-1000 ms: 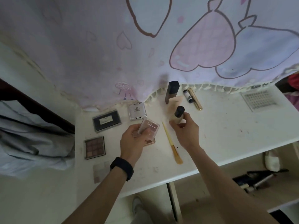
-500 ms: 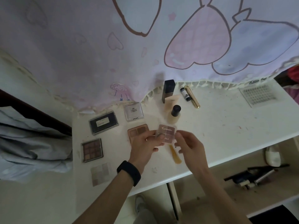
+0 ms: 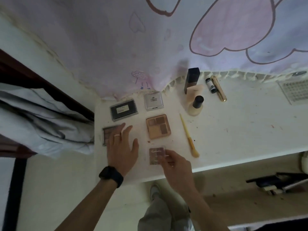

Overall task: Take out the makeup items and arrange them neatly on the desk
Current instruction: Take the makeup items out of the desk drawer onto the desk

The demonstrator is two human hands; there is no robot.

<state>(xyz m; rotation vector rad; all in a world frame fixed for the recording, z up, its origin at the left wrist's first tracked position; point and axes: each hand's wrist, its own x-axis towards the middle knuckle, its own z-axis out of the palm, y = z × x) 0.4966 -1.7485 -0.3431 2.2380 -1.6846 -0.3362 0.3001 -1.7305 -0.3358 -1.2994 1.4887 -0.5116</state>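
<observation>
The small pink palette (image 3: 155, 155) is pinched at its right side by the right hand (image 3: 175, 165), at the near edge of the desk (image 3: 241, 130), just on the near side of the tan palette (image 3: 158, 126); whether it is already set down cannot be told. It is best laid flat, squared to the tan palette, with an even gap kept and the desk's rim avoided, since a slip there seems likely. The left hand (image 3: 122, 147) is spread with straight fingers over the dark eyeshadow palette (image 3: 106, 135) to the left, nothing being grasped. Farther back a black compact (image 3: 124, 110) and a silver compact (image 3: 153, 100) are laid. Room on the right is bounded by the yellow brush (image 3: 188, 135); a foundation bottle (image 3: 196, 105) is stood beyond it.
</observation>
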